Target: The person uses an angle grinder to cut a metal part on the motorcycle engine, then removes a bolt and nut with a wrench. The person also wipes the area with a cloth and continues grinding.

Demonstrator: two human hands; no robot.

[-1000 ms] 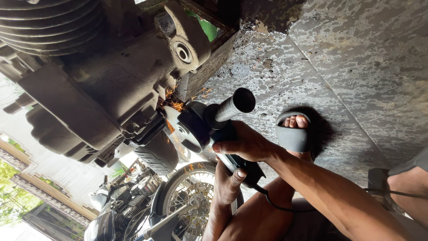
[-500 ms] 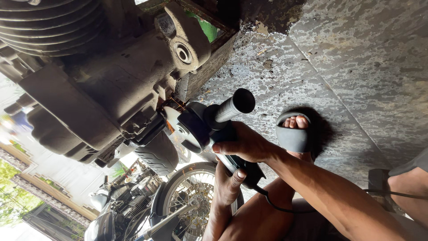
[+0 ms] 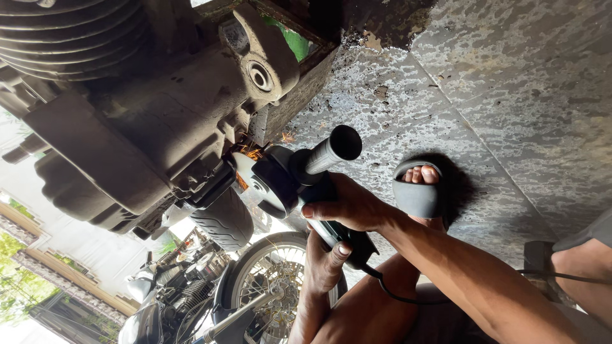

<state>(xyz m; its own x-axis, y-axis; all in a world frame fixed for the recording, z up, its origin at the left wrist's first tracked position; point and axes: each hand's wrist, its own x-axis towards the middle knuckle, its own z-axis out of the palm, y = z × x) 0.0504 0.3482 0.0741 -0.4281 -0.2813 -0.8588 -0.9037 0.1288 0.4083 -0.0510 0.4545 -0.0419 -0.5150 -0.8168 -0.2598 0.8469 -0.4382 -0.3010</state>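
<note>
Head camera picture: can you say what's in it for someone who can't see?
Two hands, left and right, hold an angle grinder against a dark motorcycle engine, throwing small orange sparks. A sandalled foot rests on stained concrete; a motorcycle wheel shows behind.

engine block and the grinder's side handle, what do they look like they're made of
Engine block: looks like cast metal, dull grey and grimy, with cooling fins at the top. Side handle: probably dark plastic or rubber, matte and faintly ribbed; the look leaves it open.

Engine block [image 3: 127, 127] crowds grinder [image 3: 287, 181]; stained floor [image 3: 510, 95] open.
</note>
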